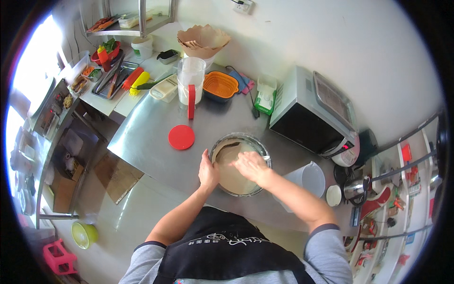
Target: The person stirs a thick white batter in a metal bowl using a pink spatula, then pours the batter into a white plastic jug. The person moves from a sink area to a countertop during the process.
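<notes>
A round metal bowl (263, 142) of pale beige batter (232, 175) stands on the steel worktable before me. Its inner wall carries smears of batter, with a dark streak near the far side. My left hand (208, 171) holds the bowl's left rim, its fingers along the outside and the thumb at the edge. Over the batter, my right hand (251, 166) is curled into a fist around a utensil. A pale handle end (266, 157) sticks out beside this fist; the utensil's working end cannot be made out.
A red lid (181, 137) and a clear pitcher with a red handle (191, 101) are beyond the bowl to the left. An orange basket (220, 85) stands farther back. To the right are a microwave (308, 120) and a translucent plastic pitcher (308, 179), partly behind my right forearm.
</notes>
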Tool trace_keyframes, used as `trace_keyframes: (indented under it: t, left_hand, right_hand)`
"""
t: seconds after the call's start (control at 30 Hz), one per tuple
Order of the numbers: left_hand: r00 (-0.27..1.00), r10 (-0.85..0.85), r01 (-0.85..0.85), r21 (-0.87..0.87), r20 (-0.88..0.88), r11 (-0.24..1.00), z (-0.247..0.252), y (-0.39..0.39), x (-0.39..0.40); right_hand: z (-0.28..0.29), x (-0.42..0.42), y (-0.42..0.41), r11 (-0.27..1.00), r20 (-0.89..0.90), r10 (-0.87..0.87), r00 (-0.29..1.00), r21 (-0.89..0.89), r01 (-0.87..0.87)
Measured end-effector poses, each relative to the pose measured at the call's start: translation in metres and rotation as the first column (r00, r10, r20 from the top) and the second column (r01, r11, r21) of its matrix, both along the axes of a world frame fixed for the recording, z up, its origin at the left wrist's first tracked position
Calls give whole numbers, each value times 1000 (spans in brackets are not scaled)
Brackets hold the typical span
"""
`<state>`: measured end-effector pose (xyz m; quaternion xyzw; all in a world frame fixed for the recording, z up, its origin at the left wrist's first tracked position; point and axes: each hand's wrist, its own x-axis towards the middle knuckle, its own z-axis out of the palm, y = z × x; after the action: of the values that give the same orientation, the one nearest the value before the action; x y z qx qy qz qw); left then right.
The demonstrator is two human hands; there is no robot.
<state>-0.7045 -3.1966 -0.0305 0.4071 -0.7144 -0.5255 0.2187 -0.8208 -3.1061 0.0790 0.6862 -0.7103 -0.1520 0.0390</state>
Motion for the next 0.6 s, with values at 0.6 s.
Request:
trace_keyframes:
  t: [0.6]
  left_hand:
    - [982, -172, 138, 927, -81, 348, 16, 13, 28]
  right_hand:
    - [1, 1, -3, 997, 170, 71, 983, -26, -67]
